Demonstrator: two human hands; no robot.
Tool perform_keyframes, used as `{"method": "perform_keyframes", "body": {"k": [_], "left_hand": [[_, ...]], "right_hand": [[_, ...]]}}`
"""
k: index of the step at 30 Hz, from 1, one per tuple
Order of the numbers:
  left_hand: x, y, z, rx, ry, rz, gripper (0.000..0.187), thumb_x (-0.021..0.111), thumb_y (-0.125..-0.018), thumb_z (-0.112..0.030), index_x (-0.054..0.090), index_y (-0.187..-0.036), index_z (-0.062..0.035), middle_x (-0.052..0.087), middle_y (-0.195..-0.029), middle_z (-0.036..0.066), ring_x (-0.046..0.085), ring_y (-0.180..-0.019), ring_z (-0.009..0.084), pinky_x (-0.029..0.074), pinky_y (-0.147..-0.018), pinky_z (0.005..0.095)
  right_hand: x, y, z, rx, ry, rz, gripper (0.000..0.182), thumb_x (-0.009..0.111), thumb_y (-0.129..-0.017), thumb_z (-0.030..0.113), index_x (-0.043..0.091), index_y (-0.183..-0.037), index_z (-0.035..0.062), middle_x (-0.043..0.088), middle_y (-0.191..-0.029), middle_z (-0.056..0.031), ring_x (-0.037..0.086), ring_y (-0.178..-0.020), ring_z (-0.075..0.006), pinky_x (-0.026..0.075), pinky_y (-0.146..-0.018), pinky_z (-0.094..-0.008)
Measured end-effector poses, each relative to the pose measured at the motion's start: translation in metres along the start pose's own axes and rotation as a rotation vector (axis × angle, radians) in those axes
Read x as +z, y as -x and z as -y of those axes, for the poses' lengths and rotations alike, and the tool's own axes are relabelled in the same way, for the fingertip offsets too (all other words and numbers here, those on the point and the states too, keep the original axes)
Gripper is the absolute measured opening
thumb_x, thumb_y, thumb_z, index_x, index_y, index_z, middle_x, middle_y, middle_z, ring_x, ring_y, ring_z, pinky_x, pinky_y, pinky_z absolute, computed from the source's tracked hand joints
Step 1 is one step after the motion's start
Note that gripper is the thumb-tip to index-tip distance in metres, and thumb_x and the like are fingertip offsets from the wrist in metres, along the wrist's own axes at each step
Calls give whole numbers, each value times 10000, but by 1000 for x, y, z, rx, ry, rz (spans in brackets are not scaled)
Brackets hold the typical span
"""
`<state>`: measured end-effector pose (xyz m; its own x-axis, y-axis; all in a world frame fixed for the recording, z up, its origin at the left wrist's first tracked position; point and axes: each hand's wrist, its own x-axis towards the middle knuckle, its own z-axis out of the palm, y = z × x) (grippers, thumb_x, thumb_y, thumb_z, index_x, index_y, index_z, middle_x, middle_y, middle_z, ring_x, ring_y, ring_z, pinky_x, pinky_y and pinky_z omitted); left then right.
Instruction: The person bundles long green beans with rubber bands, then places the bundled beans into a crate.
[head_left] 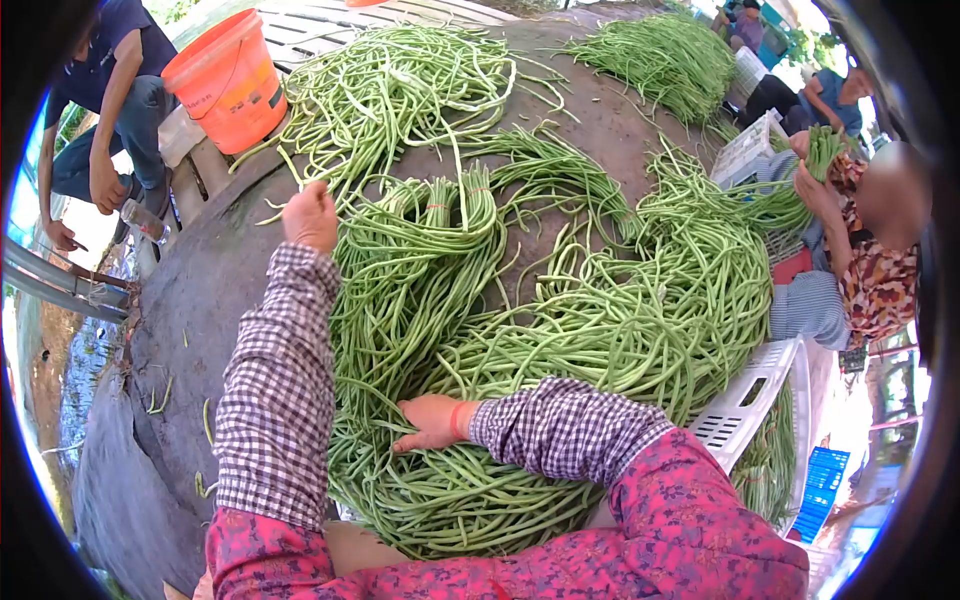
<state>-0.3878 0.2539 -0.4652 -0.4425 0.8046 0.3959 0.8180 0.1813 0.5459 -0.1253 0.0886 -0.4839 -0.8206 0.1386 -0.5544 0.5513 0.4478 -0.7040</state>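
Note:
My left hand [312, 217] is raised over the left edge of the bean heap. Its fingers are pinched closed, and a pale long bean [288, 165] seems to run into them. Lower down, my right hand [435, 422] lies on the near pile of green long beans [470, 500], thumb and fingers apart, pointing left; a red band circles its wrist. Just beyond the hands are bundles of long beans [440, 215], folded over and tied with reddish bands. A large loose pile of long beans [650, 310] spreads to the right.
Paler beans [400, 90] and another heap [660, 60] lie farther back on the dark sheet [190, 330]. An orange bucket [228, 85] stands back left beside a crouching person [115, 90]. At right, a person [870, 270] holds beans near white crates [750, 150]; another white crate [740, 400] is closer.

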Motion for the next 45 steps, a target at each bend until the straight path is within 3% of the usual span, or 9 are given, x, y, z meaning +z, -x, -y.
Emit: {"method": "perform_keyframes", "body": {"k": [5, 11, 14, 17, 25, 29, 36, 40, 45], "left_hand": [[72, -13, -70, 202, 263, 232, 181, 600, -803, -101, 630, -975, -57, 641, -867, 194, 617, -829, 350, 499, -753, 397], [111, 2, -117, -261, -145, 791, 372, 629, -843, -250, 578, -1108, 5, 609, -1102, 201, 582, -1042, 322, 477, -890, 379], [121, 15, -104, -251, -157, 868, 603, 651, -795, -459, 582, -1114, 49, 610, -1091, 236, 600, -1000, 336, 484, -870, 390], [117, 19, -114, -320, -212, 938, 575, 674, -784, -405, 570, -1177, 2, 574, -1200, 181, 561, -1090, 307, 448, -944, 396], [99, 58, -140, -352, 218, 685, 537, 744, -658, -278, 525, -1073, -16, 617, -1038, 189, 597, -970, 327, 472, -846, 382], [84, 65, -162, -113, 276, 612, 469, 746, -620, -291, 595, -1017, -94, 659, -925, 120, 617, -895, 302, 469, -795, 361], [-61, 32, -206, 117, 166, 351, 383, 776, -592, -270, 673, -923, -107, 691, -823, 48, 646, -756, 207, 489, -726, 333], [-105, 24, -221, 234, 976, 404, 320, 769, -629, -23, 665, -931, -10, 695, -831, 41, 634, -719, 93, 523, -685, 251], [-215, 40, -289, 514, 1067, 188, 368, 801, -672, -103, 630, -979, 6, 686, -862, 39, 642, -777, 117, 526, -734, 260]], "right_hand": [[-5, -5, -11, -65, -36, -20, 876, 588, -733, 656, 472, -1140, -110, 598, -995, -285, 573, -970, -420, 461, -859, -413], [5, -19, -28, -108, -73, -66, 938, 653, -599, 706, 529, -1135, -53, 612, -1015, -246, 578, -961, -409, 454, -843, -432], [-21, -6, -9, -16, -38, 79, 1025, 639, -580, 742, 474, -1208, -51, 602, -1052, -234, 563, -1018, -388, 434, -884, -424], [-19, -6, -11, -46, -66, 51, 1020, 636, -586, 740, 475, -1212, -48, 601, -1067, -229, 564, -1022, -382, 432, -891, -423], [6, -18, -24, -35, -198, -38, 972, 644, -623, 713, 471, -1233, -23, 568, -1159, -235, 538, -1080, -396, 422, -927, -410], [0, 24, 2, -45, 124, -108, 664, 678, -721, 509, 527, -1167, 41, 548, -1155, -166, 492, -1106, -347, 409, -915, -424], [-29, 182, 91, -197, 293, -347, 504, 688, -742, 276, 512, -1157, 51, 524, -1156, -108, 470, -1097, -281, 386, -924, -414], [-39, 236, 134, -302, 47, -383, 458, 643, -820, 243, 495, -1187, 12, 560, -1101, -158, 539, -1026, -309, 430, -895, -399], [-31, 287, 158, -264, -46, -504, 456, 627, -846, 258, 501, -1185, -20, 593, -1035, -183, 593, -962, -311, 479, -826, -374]]}}
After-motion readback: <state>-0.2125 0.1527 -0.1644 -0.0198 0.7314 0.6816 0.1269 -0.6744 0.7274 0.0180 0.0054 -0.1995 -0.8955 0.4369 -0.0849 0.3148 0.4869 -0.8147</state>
